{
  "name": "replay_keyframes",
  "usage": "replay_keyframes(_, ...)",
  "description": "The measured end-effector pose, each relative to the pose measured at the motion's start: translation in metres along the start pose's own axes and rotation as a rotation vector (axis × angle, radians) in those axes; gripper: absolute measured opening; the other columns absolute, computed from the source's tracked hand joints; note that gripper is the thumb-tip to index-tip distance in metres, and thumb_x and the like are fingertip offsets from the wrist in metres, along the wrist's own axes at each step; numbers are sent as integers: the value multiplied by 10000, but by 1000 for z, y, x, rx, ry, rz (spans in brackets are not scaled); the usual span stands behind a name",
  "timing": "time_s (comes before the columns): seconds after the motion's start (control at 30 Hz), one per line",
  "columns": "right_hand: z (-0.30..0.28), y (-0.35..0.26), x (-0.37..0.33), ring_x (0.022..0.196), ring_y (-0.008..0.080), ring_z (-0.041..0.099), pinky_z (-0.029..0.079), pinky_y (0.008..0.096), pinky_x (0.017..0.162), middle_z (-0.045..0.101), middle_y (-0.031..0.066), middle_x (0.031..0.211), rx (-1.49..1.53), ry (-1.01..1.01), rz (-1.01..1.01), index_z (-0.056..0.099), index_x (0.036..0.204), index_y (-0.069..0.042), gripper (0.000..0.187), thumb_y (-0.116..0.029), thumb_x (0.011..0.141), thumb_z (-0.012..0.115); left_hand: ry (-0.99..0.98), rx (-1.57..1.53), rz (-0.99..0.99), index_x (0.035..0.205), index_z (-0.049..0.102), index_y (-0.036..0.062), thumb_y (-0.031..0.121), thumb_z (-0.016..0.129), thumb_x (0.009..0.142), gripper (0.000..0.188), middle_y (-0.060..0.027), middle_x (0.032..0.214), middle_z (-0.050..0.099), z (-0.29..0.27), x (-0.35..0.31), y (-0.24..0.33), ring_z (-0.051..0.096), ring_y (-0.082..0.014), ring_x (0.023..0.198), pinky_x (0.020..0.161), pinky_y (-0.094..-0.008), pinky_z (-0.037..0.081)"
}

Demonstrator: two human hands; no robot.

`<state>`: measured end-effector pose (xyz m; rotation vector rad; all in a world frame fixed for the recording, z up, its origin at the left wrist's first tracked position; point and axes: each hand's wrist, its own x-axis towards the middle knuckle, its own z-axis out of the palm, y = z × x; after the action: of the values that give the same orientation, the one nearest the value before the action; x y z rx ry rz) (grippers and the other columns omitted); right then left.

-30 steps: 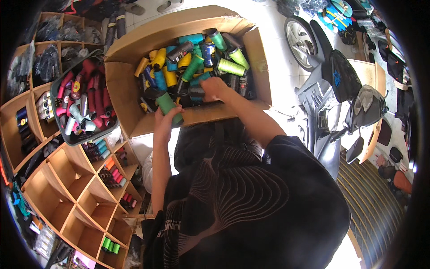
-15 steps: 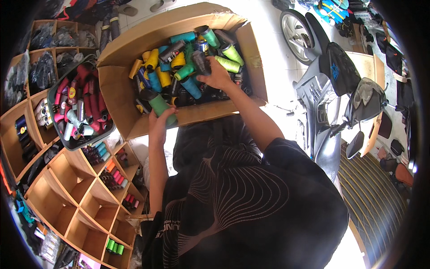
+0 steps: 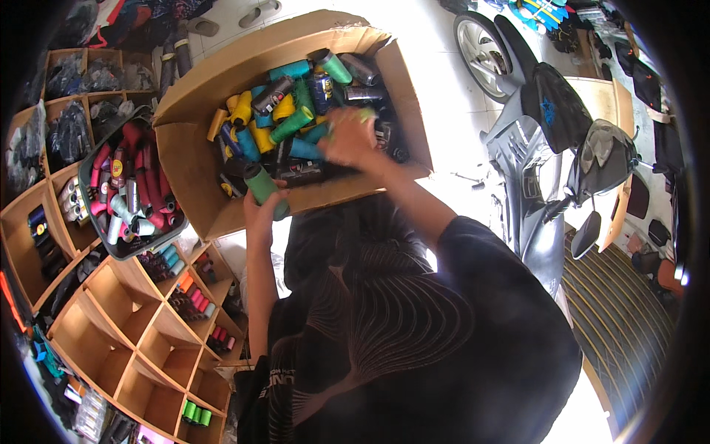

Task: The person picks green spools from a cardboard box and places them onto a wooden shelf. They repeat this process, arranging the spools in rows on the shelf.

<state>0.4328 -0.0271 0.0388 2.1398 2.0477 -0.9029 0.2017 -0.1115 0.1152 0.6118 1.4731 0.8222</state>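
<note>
A cardboard box [image 3: 185, 159] stands before me, piled with thread spools in yellow, teal, green, blue and black. My left hand [image 3: 260, 213] is wrapped round a green thread spool [image 3: 259, 181], tilted at the box's near edge. Over the right part of the pile is my right hand [image 3: 351, 140], blurred by motion. Its fingers are curled, and a lime-green thread spool [image 3: 365, 114] shows partly at them; the rest is hidden by the hand. Close by lie a green spool [image 3: 293, 124] and a teal spool [image 3: 303, 149].
Left of the box, a dark bin [image 3: 151, 248] holds red, pink and pale spools. Below it, a wooden shelf unit [image 3: 133, 346] has compartments, some with spools. A motorbike [image 3: 518, 155] stands to the right. Two sandals [image 3: 203, 27] lie on the floor beyond.
The dark spool has left my right hand, which has moved lower and now has lime green at its fingers. The lime-green spools no longer lie at the right. My left hand still holds the green spool.
</note>
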Motion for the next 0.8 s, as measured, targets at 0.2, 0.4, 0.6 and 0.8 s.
replay_keyframes(0.2,29,-30,-37,1223,369,603,457,548,1001,673,187,1228,114,-487,-331,696,1175,-61,435,-351,853,660,11,-117,-22,1073,634,17,80,745,803,300,-106,1029,706,5,4,-4,691,-208,934,807,-341,537)
replay_keyframes(0.4,-39,8,27,1353,293,506,440,520,1063,627,82,1356,185,-80,8,624,1285,-110,428,-269,888,647,43,-109,-9,1098,605,33,108,713,834,295,-119,1063,686,2,0,-2,689,-216,959,758,-355,564)
replay_keyframes(0.6,-39,73,44,1427,291,392,377,494,1124,495,63,1463,-232,-37,-116,467,1468,-146,652,-343,881,671,42,-102,11,1089,621,17,84,735,811,308,-113,1032,700,5,0,2,691,-213,935,796,-347,546)
replay_keyframes(0.8,-47,82,32,1339,337,444,368,511,1109,512,149,1358,-333,-198,-87,546,1376,-79,623,-395,863,702,41,-128,37,1096,616,23,87,738,809,319,-111,1027,699,5,4,-7,687,-211,922,825,-347,529)
